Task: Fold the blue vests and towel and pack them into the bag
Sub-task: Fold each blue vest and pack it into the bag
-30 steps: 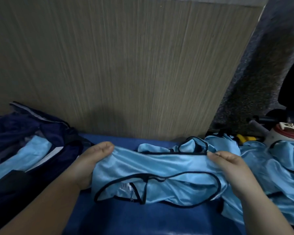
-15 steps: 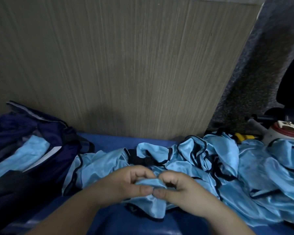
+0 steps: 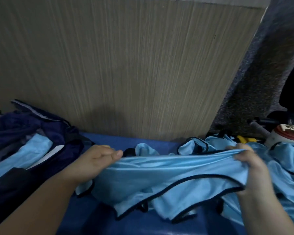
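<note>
Just now a vest hangs stretched between both hands above the blue surface. The left grip holds its top edge at 9 o'clock. The right grip bunches that edge at 3 o'clock, and the dark-trimmed hem droops toward 6. The navy bag lies open at 9 o'clock, with light blue cloth inside. A vest pile crowds 3 o'clock. A wood panel walls off 12 o'clock, with a bare strip of surface below it.
</note>
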`<move>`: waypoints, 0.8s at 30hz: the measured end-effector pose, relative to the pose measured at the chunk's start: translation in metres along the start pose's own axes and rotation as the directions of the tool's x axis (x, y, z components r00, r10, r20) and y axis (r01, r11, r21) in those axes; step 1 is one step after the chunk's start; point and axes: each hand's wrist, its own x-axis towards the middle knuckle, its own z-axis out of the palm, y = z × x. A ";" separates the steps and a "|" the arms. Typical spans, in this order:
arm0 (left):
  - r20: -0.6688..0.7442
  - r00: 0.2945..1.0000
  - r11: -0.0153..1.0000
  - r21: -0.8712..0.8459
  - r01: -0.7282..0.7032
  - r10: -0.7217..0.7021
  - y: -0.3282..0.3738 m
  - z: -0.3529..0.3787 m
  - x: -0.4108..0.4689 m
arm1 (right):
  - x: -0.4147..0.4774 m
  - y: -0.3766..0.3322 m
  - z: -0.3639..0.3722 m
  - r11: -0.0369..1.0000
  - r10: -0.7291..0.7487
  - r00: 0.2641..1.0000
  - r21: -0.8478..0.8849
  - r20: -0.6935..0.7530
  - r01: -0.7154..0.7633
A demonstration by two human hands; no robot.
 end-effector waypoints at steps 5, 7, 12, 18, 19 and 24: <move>-0.034 0.991 0.949 0.294 -0.117 0.133 -0.012 -0.007 0.003 | 0.008 -0.008 -0.007 0.987 0.010 0.997 0.160 -0.080 0.003; -0.129 0.985 0.941 0.333 -0.063 0.111 -0.012 -0.002 0.004 | 0.011 -0.003 -0.005 0.983 0.054 0.994 0.179 -0.096 -0.036; -0.443 0.896 0.953 0.259 0.158 -0.028 -0.015 0.004 0.007 | 0.017 0.011 0.000 0.982 0.136 0.988 -0.122 -0.066 -0.144; -0.412 0.901 0.941 0.231 0.247 -0.135 -0.016 0.030 0.005 | 0.016 0.040 0.008 0.847 0.144 0.988 -0.508 -0.056 -0.153; -0.392 0.917 0.950 0.254 0.182 -0.071 -0.013 0.036 0.004 | 0.014 0.041 0.013 0.868 0.136 0.990 -0.480 -0.021 -0.129; -0.017 0.996 0.946 0.315 -0.080 0.090 0.009 0.068 -0.007 | -0.005 0.043 0.036 0.905 0.048 0.958 -0.418 0.284 0.079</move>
